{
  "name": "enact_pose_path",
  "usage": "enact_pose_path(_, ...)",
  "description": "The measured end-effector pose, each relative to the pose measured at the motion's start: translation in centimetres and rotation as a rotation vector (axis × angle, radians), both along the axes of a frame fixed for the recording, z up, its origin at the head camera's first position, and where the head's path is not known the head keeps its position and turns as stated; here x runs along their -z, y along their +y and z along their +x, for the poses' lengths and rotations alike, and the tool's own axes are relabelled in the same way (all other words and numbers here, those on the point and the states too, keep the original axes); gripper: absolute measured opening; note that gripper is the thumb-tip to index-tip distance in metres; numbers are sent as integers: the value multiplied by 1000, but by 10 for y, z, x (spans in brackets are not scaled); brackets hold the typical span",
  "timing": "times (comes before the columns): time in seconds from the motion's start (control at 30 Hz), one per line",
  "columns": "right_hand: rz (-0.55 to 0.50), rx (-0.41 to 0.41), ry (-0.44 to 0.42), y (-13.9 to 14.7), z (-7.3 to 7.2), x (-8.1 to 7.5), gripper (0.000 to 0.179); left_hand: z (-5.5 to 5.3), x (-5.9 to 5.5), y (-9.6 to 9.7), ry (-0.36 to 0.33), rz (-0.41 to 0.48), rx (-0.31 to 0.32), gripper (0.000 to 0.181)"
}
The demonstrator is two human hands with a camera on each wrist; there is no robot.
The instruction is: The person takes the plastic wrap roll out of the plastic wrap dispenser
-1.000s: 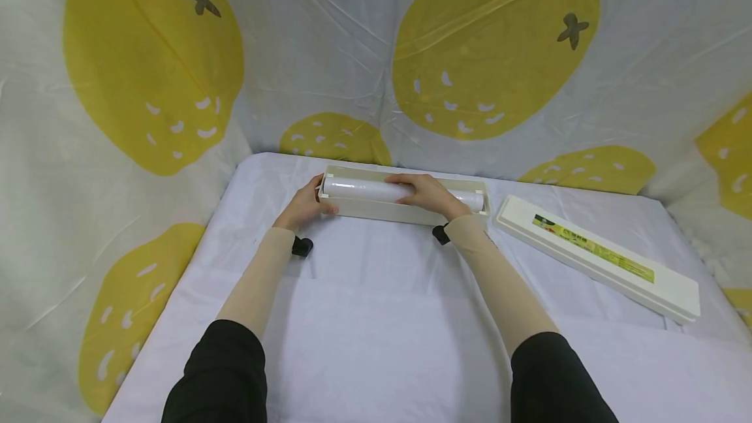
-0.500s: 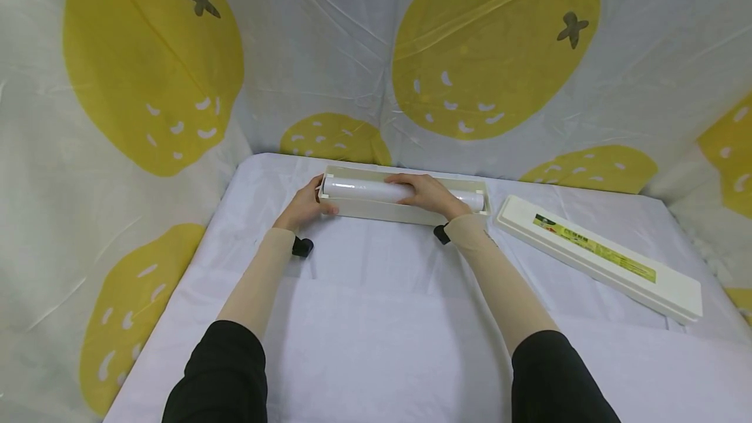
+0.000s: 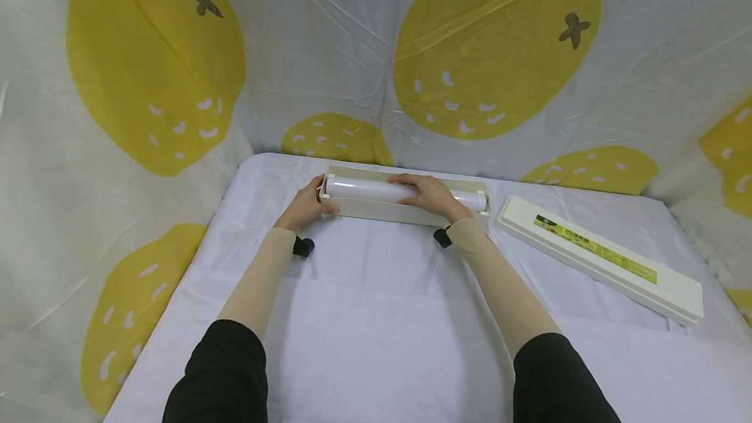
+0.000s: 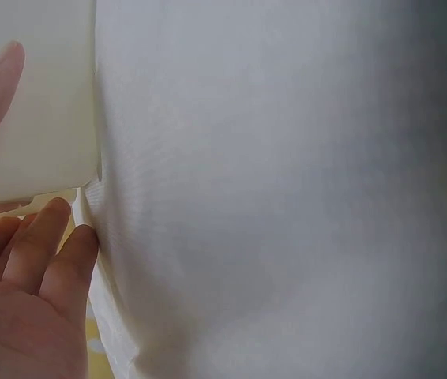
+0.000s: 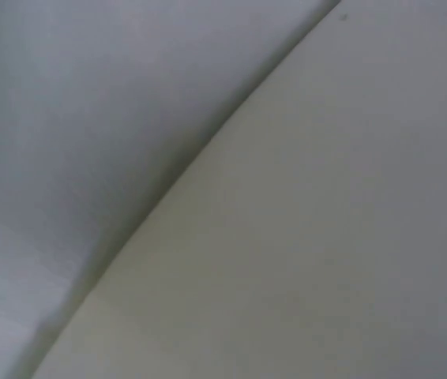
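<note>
A long off-white box (image 3: 382, 210) lies near the back edge of the table, its top side uncovered. Inside it rests a white roll of cling film (image 3: 361, 189). My left hand (image 3: 302, 206) grips the box's left end; in the left wrist view the thumb lies on the box's front face (image 4: 50, 118) and the fingers are around its end. Across the middle-right of the roll, my right hand (image 3: 431, 196) holds it from above, fingers beyond it and thumb in front. Only the box's pale wall (image 5: 302, 229) and cloth show in the right wrist view, without the hand.
A long off-white lid (image 3: 670, 296) with a yellow-green label (image 3: 593, 248) lies slanted to the right of the box. White cloth (image 3: 376, 344) covers the table. A lemon-print curtain (image 3: 329, 51) hangs behind and along the sides.
</note>
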State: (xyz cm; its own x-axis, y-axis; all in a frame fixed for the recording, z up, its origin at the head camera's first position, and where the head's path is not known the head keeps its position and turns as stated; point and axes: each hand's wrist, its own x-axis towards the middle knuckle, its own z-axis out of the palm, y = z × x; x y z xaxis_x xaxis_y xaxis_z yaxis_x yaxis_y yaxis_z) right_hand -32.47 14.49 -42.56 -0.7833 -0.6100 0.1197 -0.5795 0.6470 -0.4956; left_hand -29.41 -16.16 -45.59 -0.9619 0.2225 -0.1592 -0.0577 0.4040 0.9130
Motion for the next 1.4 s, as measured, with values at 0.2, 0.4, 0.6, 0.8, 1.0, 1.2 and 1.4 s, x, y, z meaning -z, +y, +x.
enact_pose_path(0.2, -26, 30, 11, 3, 0, -2, 54, 3, -8, 1, -23, 13, 5, 91)
enact_pose_path(0.4, -79, 30, -18, 4, 1, -5, 56, 1, 0, -1, -9, 13, -4, 91)
enact_pose_path(0.6, -93, 25, -34, 5, 3, -10, 55, 2, 0, -1, -21, 16, -7, 91)
enact_pose_path(0.8, -5, 15, -32, 1, 5, -28, 53, 2, 1, 0, -13, 19, -7, 91)
enact_pose_path(1.0, 51, 15, -27, -2, 4, -40, 53, 2, 1, -1, -7, 23, -18, 88)
enact_pose_path(1.2, 44, 31, -30, -2, 3, -41, 52, 1, 2, 0, -8, 26, -16, 89)
enact_pose_path(1.4, 32, 37, -41, -1, 5, -42, 53, 0, 3, 0, -8, 26, -17, 91)
